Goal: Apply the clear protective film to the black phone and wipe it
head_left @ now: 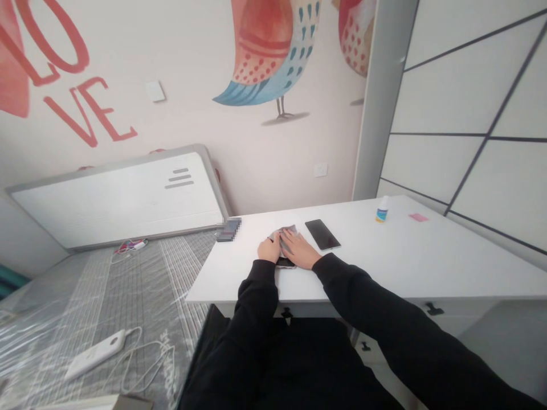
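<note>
A dark phone (285, 262) lies on the white desk in front of me, mostly covered by my hands and a grey cloth (289, 229). My left hand (269, 249) is closed at the phone's left side, its thumb up against the cloth. From the right, my right hand (299, 250) presses the cloth onto the phone with its fingers stretched forward. A larger dark-screened device, like a tablet (323, 234), lies just right of my right hand, touching neither hand.
On the white desk (384, 262) stand a small white bottle (382, 209) and, farther right, a pink slip (419, 217). A blurred dark item (229, 229) sits at the left edge. The bed (141, 285) on the left holds a white power strip (96, 354) with its cord.
</note>
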Demonstrator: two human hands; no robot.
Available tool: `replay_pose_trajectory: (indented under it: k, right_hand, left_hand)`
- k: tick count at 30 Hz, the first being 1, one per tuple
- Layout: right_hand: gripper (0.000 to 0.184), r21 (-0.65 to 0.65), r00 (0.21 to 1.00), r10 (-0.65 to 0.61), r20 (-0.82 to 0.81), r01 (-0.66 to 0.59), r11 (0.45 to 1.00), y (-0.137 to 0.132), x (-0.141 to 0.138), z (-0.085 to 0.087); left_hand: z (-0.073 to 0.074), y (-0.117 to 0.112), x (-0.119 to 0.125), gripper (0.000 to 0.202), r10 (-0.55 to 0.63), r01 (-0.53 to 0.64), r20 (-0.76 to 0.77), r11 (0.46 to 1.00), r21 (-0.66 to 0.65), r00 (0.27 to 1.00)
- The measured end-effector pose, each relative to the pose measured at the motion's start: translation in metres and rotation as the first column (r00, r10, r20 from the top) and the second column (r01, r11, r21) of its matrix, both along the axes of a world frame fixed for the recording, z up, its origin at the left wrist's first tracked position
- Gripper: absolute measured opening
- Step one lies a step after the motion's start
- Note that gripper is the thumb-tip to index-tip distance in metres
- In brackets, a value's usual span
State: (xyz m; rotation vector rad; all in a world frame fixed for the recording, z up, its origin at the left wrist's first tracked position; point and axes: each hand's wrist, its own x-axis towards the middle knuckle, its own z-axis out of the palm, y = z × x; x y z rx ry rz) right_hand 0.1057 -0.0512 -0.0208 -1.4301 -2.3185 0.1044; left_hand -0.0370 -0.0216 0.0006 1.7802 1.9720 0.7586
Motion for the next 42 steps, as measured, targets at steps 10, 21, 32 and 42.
replay_pose_trajectory:
  k: [10, 21, 32, 42]
  right_hand:
    - [0.055, 0.039, 0.986, 0.047, -0.159, -0.041, 0.998, -0.021, 0.001, 0.009]
    - [0.040, -0.009, 0.951, -0.030, -0.307, 0.029, 1.000, -0.032, 0.013, 0.004]
    - [0.033, 0.075, 0.931, -0.262, -0.254, 0.289, 0.954, -0.072, 0.024, 0.009]
    - [0.048, 0.103, 0.970, -0.191, -0.151, 0.207, 0.973, -0.085, 0.021, 0.004]
  left_hand:
    - [0.005, 0.001, -0.008, 0.037, -0.003, 0.007, -0.087, 0.999, 0.049, 0.996]
    - [0.032, -0.022, -0.055, 0.045, -0.043, 0.111, -0.354, 0.979, 0.173, 0.934]
    - [-0.001, 0.007, -0.016, 0.048, -0.634, 0.771, -0.561, 0.637, 0.012, 0.533]
    - [-0.025, 0.022, 0.010, 0.060, -0.547, 0.658, -0.557, 0.753, -0.002, 0.625]
